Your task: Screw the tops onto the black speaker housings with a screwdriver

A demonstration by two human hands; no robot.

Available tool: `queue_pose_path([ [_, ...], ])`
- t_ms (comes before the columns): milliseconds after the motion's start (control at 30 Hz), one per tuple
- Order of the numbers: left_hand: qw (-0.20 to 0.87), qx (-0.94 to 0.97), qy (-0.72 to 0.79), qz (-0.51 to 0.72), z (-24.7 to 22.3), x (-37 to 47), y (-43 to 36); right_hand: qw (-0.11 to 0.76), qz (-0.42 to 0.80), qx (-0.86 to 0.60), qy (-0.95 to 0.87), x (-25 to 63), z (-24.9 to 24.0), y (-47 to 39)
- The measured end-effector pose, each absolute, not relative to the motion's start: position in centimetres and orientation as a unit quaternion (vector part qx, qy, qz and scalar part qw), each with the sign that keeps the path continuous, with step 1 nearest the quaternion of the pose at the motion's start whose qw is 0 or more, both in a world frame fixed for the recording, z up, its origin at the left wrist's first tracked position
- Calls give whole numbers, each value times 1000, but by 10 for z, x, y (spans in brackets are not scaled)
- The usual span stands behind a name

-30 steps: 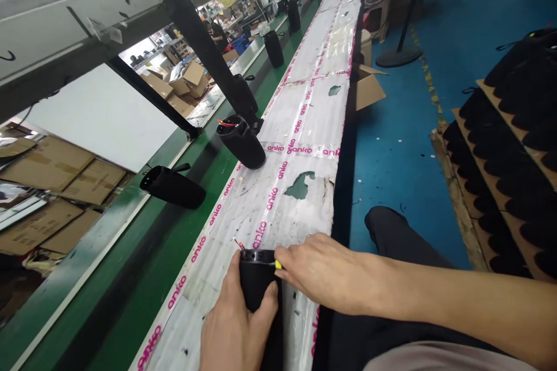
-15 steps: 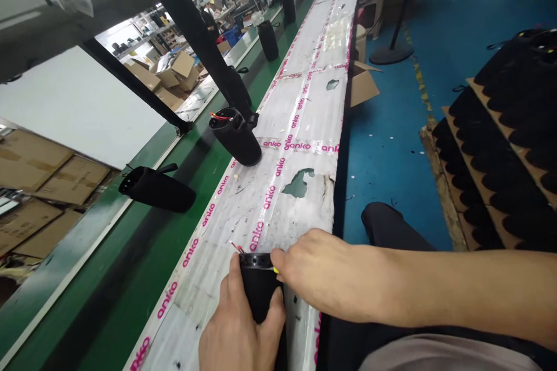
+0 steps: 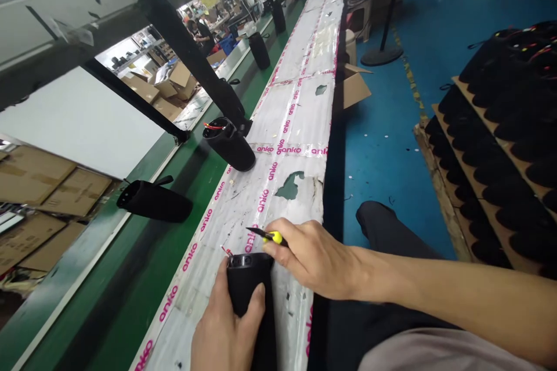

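Near the bottom middle, my left hand (image 3: 230,319) is wrapped round a black cylinder (image 3: 252,295) that has a dark rim at its top and thin red and white wires (image 3: 227,251) sticking out. My right hand (image 3: 296,252) grips a yellow-and-black pointed tool (image 3: 274,237), its dark tip pointing left just above the rim and apart from it. A second black cylinder (image 3: 232,148), with red wires in its open top, leans at the left edge of the taped white surface (image 3: 287,127).
Another black cylinder (image 3: 161,203) lies on the green belt (image 3: 130,255), with more farther along it. A dark post (image 3: 191,52) rises beside the belt. Trays of black cylinders (image 3: 500,145) fill the right side. A person (image 3: 201,35) sits far back.
My right hand has lifted off the cylinder's rim, and the tool in it now shows. The camera view has shifted slightly. My left hand still holds the cylinder.
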State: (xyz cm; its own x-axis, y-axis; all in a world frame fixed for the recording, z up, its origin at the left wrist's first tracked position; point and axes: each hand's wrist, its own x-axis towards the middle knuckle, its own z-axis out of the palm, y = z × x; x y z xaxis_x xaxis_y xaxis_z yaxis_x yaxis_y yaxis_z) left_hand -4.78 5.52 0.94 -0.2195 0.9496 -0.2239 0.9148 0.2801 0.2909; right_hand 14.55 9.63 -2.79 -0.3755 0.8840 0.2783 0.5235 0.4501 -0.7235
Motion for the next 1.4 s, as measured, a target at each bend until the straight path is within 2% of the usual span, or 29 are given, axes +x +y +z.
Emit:
queue_pose_path([
  [200,169,598,782,39,7,-52,58,204,244,-421,-849,161,-38,87],
  [400,168,614,770,40,12,-51,59,209,251,-437,-838,167,-44,79],
  [600,17,639,763,-92,14,-27,57,213,204,-431,-853,163,-35,78],
  [800,71,625,772,-93,10,-25,54,196,196,-435,-857,155,-39,75],
  [1067,60,629,769,-103,12,-25,53,195,170,-429,-866,146,-47,72],
  [1200,74,627,769,-104,11,-28,55,214,117,-448,-860,139,-56,68],
  [1400,116,624,766,-97,8,-38,61,193,113,-458,-860,132,-62,66],
])
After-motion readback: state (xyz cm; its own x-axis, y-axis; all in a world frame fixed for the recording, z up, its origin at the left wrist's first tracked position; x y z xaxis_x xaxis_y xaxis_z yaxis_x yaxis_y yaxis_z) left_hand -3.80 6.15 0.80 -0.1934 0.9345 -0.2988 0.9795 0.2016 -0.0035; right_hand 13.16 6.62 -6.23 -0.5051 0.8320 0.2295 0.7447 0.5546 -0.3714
